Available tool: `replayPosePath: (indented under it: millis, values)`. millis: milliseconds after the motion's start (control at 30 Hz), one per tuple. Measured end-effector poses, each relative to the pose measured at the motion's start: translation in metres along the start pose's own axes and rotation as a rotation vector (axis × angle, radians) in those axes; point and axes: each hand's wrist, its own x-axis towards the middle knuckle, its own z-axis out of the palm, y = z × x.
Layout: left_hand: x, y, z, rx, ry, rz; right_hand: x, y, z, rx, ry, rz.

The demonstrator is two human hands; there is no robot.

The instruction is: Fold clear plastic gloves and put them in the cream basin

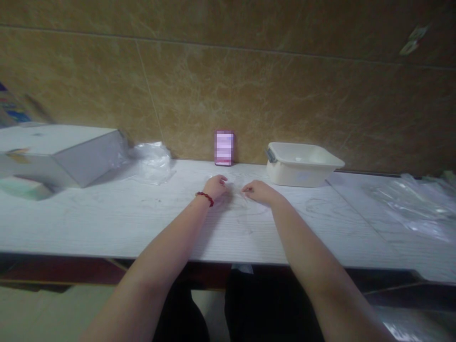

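Both hands are over the middle of the pale wood-grain table (pixel 117 223). My left hand (pixel 216 186), with a red beaded bracelet (pixel 205 197) at its wrist, has its fingers curled but apart, and nothing can be made out in it. A short way to its right, my right hand (pixel 259 191) is closed in a pinch on a thin clear plastic piece (pixel 245 216). That piece trails down onto the table toward the front edge; its outline is faint.
A phone (pixel 224 148) leans on the tiled wall. Right of it stands a cream bin (pixel 302 171) with a grey latch. Clear plastic bags (pixel 153 161) lie beside a white box (pixel 60 152) on the left. More clear plastic (pixel 420 204) lies far right.
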Motion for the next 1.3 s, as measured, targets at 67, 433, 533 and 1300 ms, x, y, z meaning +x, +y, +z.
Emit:
replayPosePath:
  millis: [67, 433, 533, 1300]
  values:
    - [0.000, 0.000, 0.000, 0.026, 0.011, 0.030, 0.002, 0.000, 0.001, -0.014, 0.051, 0.028]
    - [0.002, -0.001, -0.009, 0.272, 0.077, 0.127, -0.003, -0.003, 0.001, 0.072, -0.036, -0.037]
    - [0.002, -0.002, -0.014, 0.322, 0.030, 0.089, -0.002, -0.001, 0.002, 0.100, -0.049, -0.040]
    - [-0.022, 0.018, -0.015, 0.455, -0.549, 0.474, 0.003, 0.004, 0.004, 0.060, 0.019, -0.003]
